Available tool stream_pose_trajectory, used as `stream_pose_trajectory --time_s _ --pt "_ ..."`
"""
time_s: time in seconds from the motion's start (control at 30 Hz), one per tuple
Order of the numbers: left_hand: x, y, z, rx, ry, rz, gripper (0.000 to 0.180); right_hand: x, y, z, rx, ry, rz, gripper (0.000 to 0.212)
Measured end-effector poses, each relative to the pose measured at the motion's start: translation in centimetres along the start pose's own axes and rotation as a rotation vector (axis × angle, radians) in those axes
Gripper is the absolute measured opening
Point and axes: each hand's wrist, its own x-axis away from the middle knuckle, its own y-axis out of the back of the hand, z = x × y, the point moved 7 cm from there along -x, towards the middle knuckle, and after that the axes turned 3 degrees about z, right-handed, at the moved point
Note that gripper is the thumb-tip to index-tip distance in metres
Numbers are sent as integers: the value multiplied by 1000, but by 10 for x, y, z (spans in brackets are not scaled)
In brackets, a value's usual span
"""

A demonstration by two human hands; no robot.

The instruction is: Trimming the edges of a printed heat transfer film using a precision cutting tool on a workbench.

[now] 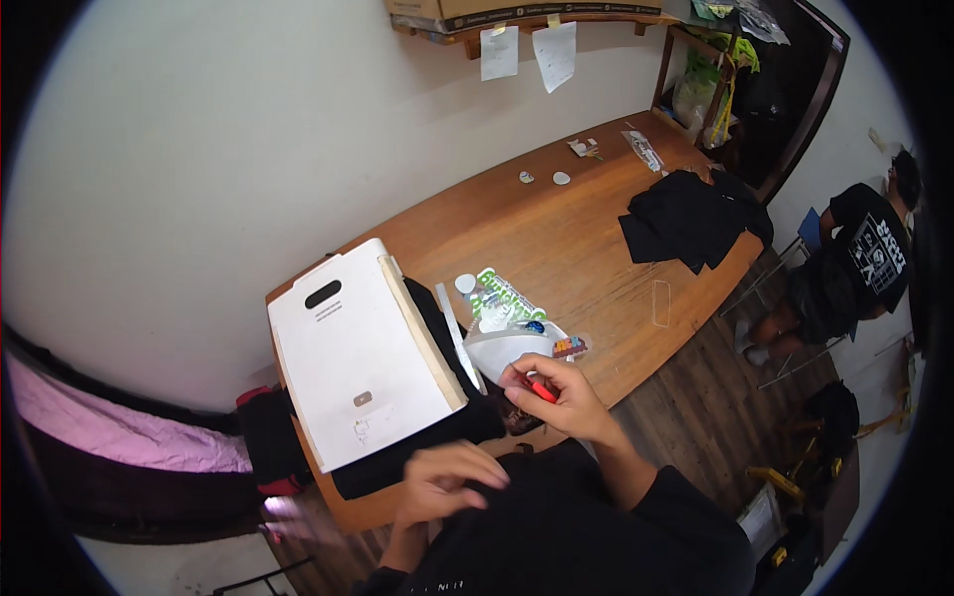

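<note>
Black cloth [556, 517] is seen closest, down by the person's arms. It is pressed by the left hand [447, 484], whose fingers are curled and laid flat on top, with nothing gripped. A red pen [543, 390] is pinched in the right hand [558, 395], which is closed around it, just over a white sheet [502, 348] on the desk [556, 248]. A white board [353, 353] is laid on more black cloth at the left. Bright stickers [507, 296] are placed just beyond the sheet. A pile of black clothes [691, 219] is set far off on the desk. Another person [860, 263] is seated at the right.
</note>
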Motion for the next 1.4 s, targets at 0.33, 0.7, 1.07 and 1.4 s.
stream_pose_trajectory --time_s 0.33,0.7,1.07,1.4 --pt "-22 31 24 43 334 -379 39 4 -18 10 89 49 276 16" --pt "-17 27 13 -59 410 -526 16 17 -9 11 4 -67 133 25" --pt "-21 27 11 -199 406 -416 13 14 -6 30 277 28 214 24" --pt "-22 22 12 -221 439 -379 13 14 -13 29 321 55 228 20"
